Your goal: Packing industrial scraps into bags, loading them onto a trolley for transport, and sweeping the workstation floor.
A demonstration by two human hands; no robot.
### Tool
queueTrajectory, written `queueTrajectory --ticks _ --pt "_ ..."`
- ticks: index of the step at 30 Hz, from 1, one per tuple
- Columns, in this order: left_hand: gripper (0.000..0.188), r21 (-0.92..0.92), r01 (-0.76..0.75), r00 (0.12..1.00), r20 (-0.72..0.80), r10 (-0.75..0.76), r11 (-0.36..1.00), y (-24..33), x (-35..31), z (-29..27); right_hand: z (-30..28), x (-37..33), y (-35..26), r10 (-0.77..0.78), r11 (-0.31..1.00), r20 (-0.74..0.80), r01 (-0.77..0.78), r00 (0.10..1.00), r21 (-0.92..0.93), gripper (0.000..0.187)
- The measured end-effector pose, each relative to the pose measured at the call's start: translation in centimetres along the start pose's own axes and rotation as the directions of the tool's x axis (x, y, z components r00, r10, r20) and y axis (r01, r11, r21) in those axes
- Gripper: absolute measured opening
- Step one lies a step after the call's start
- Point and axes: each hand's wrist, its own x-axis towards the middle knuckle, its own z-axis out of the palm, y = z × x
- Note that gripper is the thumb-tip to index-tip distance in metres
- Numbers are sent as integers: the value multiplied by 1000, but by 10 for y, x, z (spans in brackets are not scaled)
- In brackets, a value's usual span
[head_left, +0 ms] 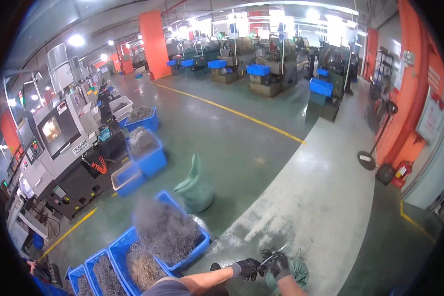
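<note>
At the lower edge both my hands wear dark gloves and are close together over a green woven sack [300, 270]. My left hand [248, 269] is closed, its fingers curled near a small dark thing I cannot make out. My right hand [280, 265] is closed too, beside the same spot. A thin, pale, stick-like thing [282, 248] juts up and away from my right hand; its kind is not clear. Left of my hands, a blue bin [206, 241] is heaped with grey metal shavings [165, 232].
More blue bins [114, 244] of shavings stand in a row at the lower left. A second green sack [197, 195] stands upright beyond them. A grey machine [59, 143] fills the left side. At right are a fire extinguisher [403, 170] and an orange pillar [404, 108].
</note>
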Motion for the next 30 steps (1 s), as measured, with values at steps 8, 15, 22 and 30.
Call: queueTrajectory --ticks 8,15,22,30 --pt "37 353 307 948 -26 -318 884 34 -58 -146 103 72 -51 83 994 -236 -64 968 87 33" --pt "40 260 199 975 44 -218 945 39 -35 -227 100 144 -58 121 991 -187 -130 975 -41 27" --pt "36 278 287 951 31 -307 917 107 37 -289 86 269 -97 166 986 -239 -156 957 61 36" --pt "34 127 299 954 -37 -297 946 158 79 -393 119 462 -246 -78 991 -215 100 973 94 36"
